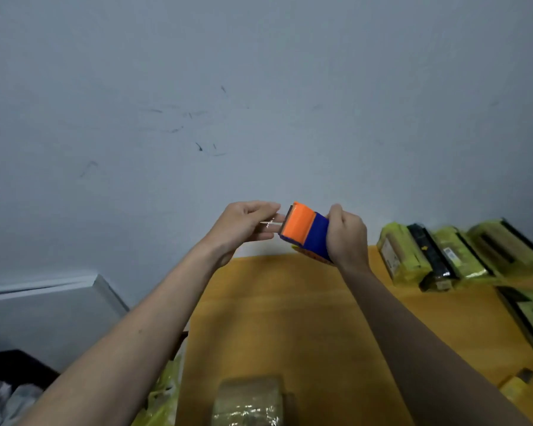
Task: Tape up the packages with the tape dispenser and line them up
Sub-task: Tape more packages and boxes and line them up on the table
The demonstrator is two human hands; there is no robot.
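Held up above the counter, the tape dispenser sits in the right hand's closed grip; the left hand pinches the tape end just left of its mouth.

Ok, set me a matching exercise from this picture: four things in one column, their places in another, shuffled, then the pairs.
Things:
1. tape dispenser
2. row of packages
3. tape roll
4. loose tape end

Places:
A. far right of the table
B. near table edge, bottom of view
C. gripped in the right hand
D. pinched by the left hand

Pairs: 1-C, 2-A, 3-B, 4-D
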